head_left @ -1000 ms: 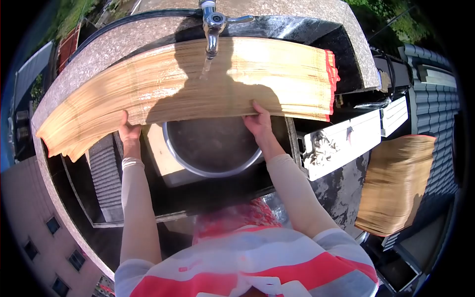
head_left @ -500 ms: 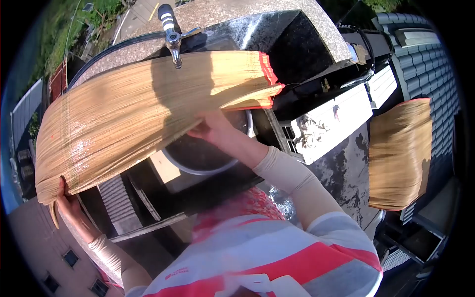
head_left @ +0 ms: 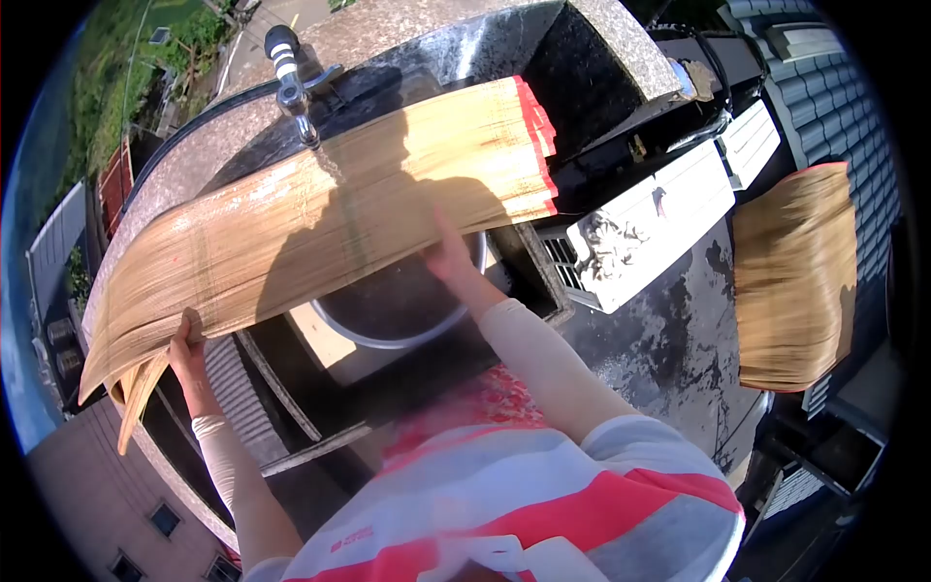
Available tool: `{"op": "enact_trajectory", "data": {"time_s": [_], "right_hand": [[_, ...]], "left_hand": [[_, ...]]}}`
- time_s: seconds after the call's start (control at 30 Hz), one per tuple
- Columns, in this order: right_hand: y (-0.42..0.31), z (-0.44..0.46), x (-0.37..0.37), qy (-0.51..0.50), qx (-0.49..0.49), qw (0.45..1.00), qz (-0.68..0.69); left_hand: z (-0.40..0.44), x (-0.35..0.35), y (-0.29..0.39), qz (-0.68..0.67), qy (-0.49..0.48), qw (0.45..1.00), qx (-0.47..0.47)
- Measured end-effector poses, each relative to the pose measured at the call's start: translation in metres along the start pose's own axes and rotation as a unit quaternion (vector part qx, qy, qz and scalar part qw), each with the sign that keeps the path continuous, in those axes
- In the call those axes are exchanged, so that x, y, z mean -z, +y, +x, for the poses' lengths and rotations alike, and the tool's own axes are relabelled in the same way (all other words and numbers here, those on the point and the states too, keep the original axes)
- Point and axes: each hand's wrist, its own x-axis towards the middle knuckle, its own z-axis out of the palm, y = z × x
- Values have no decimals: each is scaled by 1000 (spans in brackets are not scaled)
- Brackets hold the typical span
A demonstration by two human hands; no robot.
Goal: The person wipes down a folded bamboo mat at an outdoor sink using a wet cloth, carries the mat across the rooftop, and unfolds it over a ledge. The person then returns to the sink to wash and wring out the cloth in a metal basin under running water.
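A long folded straw mat (head_left: 291,223), tan with a red-bound right end, stretches across the sink below the tap (head_left: 296,100). Water seems to fall from the spout onto its wet upper surface. My left hand (head_left: 187,354) is closed on the near edge toward the left, beside a fold that hangs down. Farther right, my right hand (head_left: 453,260) grips the same edge, with part of its fingers hidden by the mat. Under the mat, a round metal basin (head_left: 398,341) shows its near rim.
The stone sink (head_left: 621,39) has a dark inner wall. Right of it lies a white plastic crate (head_left: 669,228) with pale crumpled bits on it. A second straw mat (head_left: 795,281) hangs at the far right near a tiled roof (head_left: 834,107).
The mat has shifted and tilted, its red end rising slightly and its loose right-hand fold now lying flatter. My left hand has moved right along the edge; my right hand also sits farther right.
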Motion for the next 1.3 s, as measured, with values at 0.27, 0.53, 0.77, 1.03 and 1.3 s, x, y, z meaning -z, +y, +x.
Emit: {"op": "enact_trajectory", "data": {"time_s": [0.27, 0.53, 0.77, 1.03, 1.3], "right_hand": [[-44, -31, -107, 33, 95, 954, -281], [-128, -2, -211, -7, 160, 905, -395], [-62, -1, -58, 20, -138, 890, -433], [-19, 78, -52, -30, 19, 999, -36], [-52, 17, -78, 54, 54, 976, -204]], "left_hand": [[-59, -17, 95, 183, -23, 982, 42], [33, -134, 123, -134, -198, 971, -20], [-50, -235, -37, 446, -184, 717, -503], [-30, -258, -51, 635, -100, 624, -443], [-72, -303, -15, 465, -158, 586, -644]]}}
